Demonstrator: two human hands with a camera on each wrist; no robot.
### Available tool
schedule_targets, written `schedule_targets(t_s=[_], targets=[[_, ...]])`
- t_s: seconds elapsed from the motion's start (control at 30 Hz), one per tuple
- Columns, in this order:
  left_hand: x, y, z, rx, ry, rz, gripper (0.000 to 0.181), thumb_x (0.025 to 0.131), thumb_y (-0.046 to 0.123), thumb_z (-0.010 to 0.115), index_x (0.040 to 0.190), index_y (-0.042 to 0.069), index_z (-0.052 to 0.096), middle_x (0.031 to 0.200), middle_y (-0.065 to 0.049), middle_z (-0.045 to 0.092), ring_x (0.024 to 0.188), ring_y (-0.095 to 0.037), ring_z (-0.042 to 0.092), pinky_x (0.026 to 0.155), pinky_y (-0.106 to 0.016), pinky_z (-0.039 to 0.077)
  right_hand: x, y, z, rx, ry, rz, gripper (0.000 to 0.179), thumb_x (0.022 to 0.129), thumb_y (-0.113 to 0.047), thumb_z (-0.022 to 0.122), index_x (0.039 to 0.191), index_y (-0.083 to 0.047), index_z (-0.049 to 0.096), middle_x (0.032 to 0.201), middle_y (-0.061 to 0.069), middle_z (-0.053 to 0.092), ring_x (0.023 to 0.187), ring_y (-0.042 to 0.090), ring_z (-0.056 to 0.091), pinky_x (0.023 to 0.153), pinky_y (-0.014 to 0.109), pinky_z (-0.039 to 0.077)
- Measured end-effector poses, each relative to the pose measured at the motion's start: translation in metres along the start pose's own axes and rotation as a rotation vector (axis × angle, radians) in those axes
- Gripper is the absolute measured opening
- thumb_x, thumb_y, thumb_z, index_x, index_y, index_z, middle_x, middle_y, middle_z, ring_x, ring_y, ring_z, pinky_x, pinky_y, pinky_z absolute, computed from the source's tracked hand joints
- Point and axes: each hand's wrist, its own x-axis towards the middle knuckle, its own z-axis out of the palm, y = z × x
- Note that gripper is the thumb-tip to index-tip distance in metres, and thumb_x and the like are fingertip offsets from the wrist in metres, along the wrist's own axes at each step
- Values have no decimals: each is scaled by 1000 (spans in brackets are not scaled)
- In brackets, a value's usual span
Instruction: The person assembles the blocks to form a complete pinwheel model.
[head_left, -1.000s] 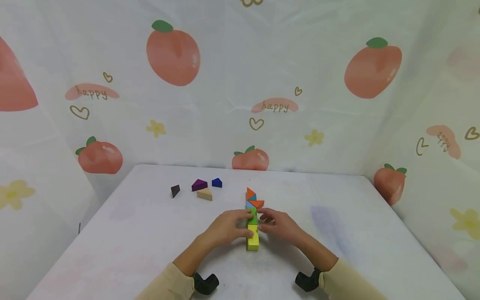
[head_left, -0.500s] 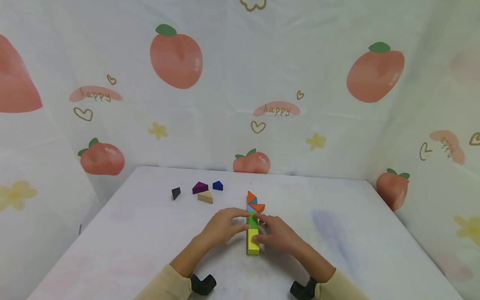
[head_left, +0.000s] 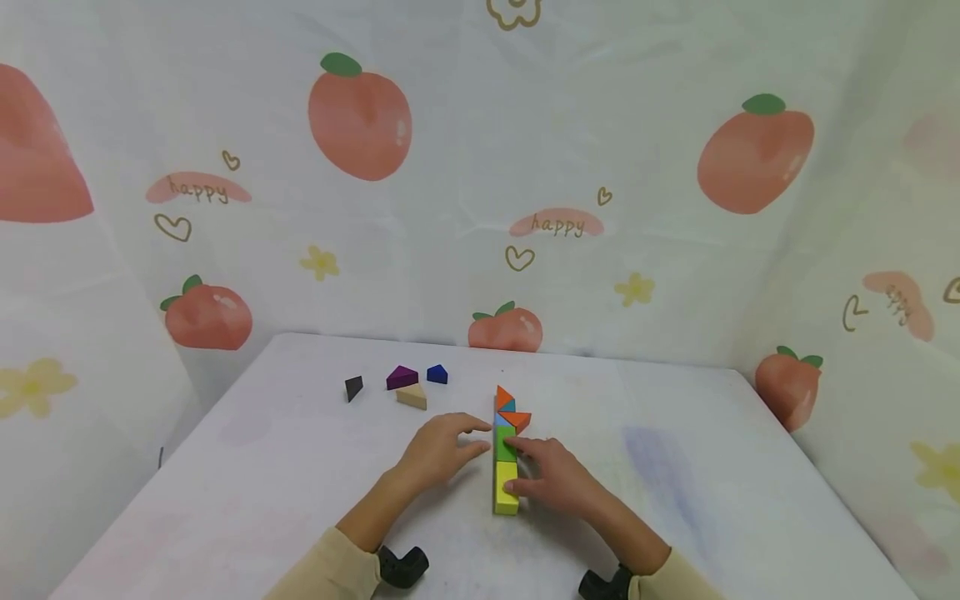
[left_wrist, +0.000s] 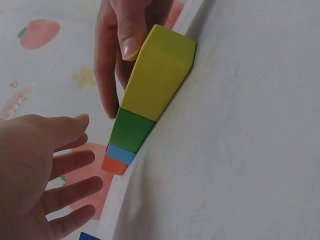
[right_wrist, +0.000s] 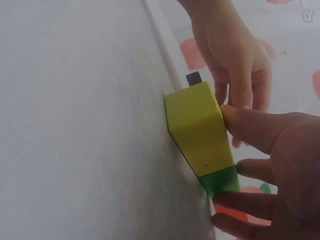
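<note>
A yellow block (head_left: 506,502) and a green block (head_left: 501,454) lie end to end in a row on the table. Beyond them come a light blue piece (head_left: 500,421), an orange triangle (head_left: 517,420) jutting to the right, a teal piece (head_left: 509,407) and another orange triangle (head_left: 503,398). My right hand (head_left: 561,479) touches the row, its thumb on the yellow block and a finger on the green one. Just left of the row, my left hand (head_left: 441,450) is held apart from it with nothing in its spread fingers; the left wrist view shows the gap.
Toward the table's back left lie a dark triangular block (head_left: 353,388), a purple block (head_left: 402,377), a natural wood block (head_left: 411,396) and a blue block (head_left: 437,374). A white cloth with peach prints (head_left: 420,275) hangs behind the white table (head_left: 315,475).
My left hand has drawn back leftward from the row. The right hand has come in over it, its thumb now on the yellow block and a finger on the green one.
</note>
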Motion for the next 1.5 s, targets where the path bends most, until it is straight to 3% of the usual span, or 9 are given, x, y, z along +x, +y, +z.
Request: schedule_targets(t_s=[0.3, 0.73, 1.0, 1.17, 1.5], targets=[[5, -10, -3, 115, 57, 35, 32, 92, 34, 68, 122, 21, 69, 120, 2, 67, 117, -23, 58, 95, -47, 48, -2, 0, 1, -5, 16, 9, 67, 82, -43, 77, 138, -13, 56, 127, 5, 58, 109, 25, 50, 91, 49, 46], [22, -22, -22, 204, 136, 72, 36, 90, 30, 71, 125, 20, 68, 120, 2, 68, 117, -22, 59, 97, -43, 48, -2, -2, 1, -22, 17, 38, 66, 83, -46, 75, 138, -17, 55, 125, 1, 58, 109, 22, 49, 91, 46, 46], [34, -30, -29, 316, 153, 134, 32, 88, 29, 73, 118, 19, 71, 118, 1, 68, 113, -24, 61, 94, -50, 48, -1, -2, 2, -30, 19, 41, 67, 82, -48, 74, 139, -18, 55, 130, 2, 57, 115, 24, 49, 94, 47, 45], [41, -32, -36, 368, 144, 179, 35, 87, 27, 74, 119, 15, 71, 129, -5, 62, 118, -29, 57, 99, -47, 45, -1, -5, 2, -35, 13, 42, 67, 82, -47, 75, 139, -17, 55, 128, 2, 58, 110, 22, 50, 92, 46, 46], [63, -45, -45, 407, 114, 105, 37, 88, 26, 72, 123, 13, 68, 136, -10, 57, 121, -35, 52, 97, -53, 44, -4, -7, 0, -37, 16, 56, 67, 82, -47, 75, 139, -19, 55, 127, 2, 58, 110, 22, 49, 91, 45, 47]])
